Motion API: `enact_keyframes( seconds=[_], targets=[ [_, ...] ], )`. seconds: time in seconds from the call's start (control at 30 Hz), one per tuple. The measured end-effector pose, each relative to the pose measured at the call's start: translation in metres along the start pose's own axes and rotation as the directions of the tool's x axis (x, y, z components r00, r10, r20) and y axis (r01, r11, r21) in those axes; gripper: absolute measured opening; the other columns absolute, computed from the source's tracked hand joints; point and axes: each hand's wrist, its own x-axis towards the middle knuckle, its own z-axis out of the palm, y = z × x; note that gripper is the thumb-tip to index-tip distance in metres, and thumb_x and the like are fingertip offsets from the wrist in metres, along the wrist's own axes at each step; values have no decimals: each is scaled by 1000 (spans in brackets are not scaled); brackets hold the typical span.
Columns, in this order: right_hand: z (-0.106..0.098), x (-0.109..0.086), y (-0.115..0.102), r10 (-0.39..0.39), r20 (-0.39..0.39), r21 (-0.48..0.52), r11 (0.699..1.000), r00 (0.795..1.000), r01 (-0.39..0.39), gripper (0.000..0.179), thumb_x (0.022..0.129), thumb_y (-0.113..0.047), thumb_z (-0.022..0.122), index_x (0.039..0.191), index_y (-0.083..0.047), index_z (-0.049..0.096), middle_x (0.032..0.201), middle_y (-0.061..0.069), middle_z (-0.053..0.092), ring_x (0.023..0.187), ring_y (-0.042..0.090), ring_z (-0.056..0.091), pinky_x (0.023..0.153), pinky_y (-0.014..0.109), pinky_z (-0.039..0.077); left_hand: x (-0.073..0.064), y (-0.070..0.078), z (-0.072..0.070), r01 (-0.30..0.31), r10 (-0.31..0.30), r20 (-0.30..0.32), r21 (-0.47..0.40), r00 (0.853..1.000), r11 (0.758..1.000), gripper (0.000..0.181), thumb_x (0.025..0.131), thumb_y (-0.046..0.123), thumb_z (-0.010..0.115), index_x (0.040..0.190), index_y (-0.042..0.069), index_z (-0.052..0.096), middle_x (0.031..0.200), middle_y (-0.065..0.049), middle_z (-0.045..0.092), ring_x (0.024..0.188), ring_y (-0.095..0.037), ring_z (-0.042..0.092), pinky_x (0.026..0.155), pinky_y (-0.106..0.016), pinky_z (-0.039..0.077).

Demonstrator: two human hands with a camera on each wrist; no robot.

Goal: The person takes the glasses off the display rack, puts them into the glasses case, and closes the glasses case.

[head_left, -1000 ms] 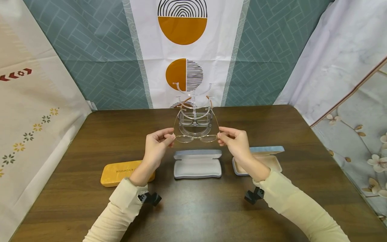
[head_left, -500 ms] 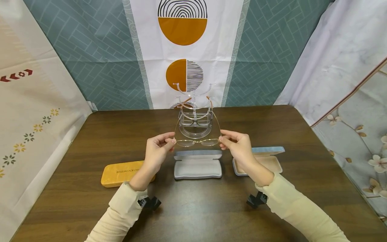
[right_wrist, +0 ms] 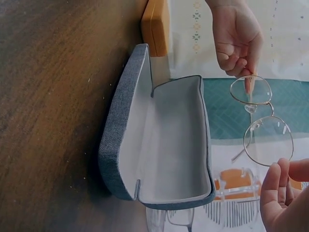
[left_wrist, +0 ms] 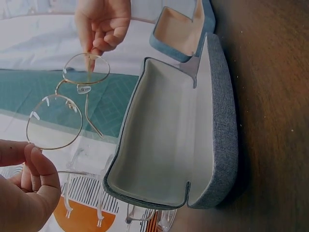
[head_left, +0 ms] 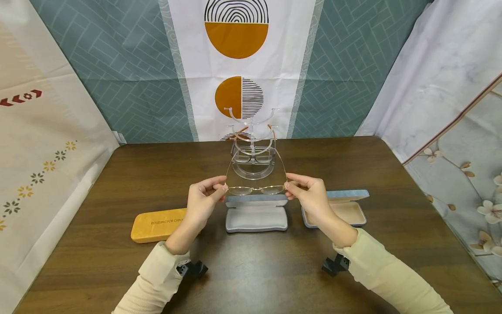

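A pair of thin gold-rimmed glasses (head_left: 240, 191) is held up with both temples unfolded toward the back, orange tips farthest away. My left hand (head_left: 204, 198) pinches it by the left hinge, thumb against forefinger. At the other hinge my right hand (head_left: 311, 194) has the same pinch. In the head view the lenses overlap the raised lid of a grey glasses case (head_left: 256, 219), which lies open with a pale lining and nothing in it. Both wrist views show the glasses (left_wrist: 54, 122) above this case (right_wrist: 176, 140), apart from it.
Behind the hands stands a clear tiered display stand (head_left: 252, 175), with dark-rimmed glasses (head_left: 254, 160) on a lower tier. A closed yellow case (head_left: 157, 223) lies at left, partly behind the left wrist. To the right, a light-blue case (head_left: 350, 213) is open, its lining beige.
Both hands have drawn the gold-rimmed glasses down and toward me, away from the stand, until the lenses overlap the grey case's lid. The cases and stand have not moved.
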Motion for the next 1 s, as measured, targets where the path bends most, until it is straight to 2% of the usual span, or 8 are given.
enact_keyframes(
  seconds=[0.3, 0.6, 1.0],
  targets=[
    [-1, -2, 4, -11, 9, 14, 1000, 1000, 11, 32, 83, 9, 57, 115, 13, 55, 71, -2, 63, 59, 8, 59, 58, 21, 51, -4, -5, -3, -5, 4, 44, 24, 999, 1000, 23, 80, -11, 60, 103, -14, 61, 64, 1, 58, 55, -8, 51, 52, -19, 46],
    [0, -2, 7, 1, 6, 31, 1000, 1000, -1, 33, 82, 11, 57, 115, 14, 54, 69, -4, 62, 58, 7, 59, 57, 21, 51, -5, -6, -3, -8, 5, 50, 47, 999, 999, 22, 80, -12, 60, 102, -14, 62, 66, -6, 59, 55, -10, 50, 51, -19, 45],
    [-1, -2, 8, -2, 11, 36, 999, 1000, 1, 33, 82, 11, 56, 115, 15, 54, 69, -4, 62, 58, 7, 58, 57, 21, 51, -6, -6, -3, 15, -18, 77, 43, 997, 999, 22, 79, -13, 59, 100, -15, 63, 67, -4, 59, 53, -9, 49, 51, -18, 44]
  ],
)
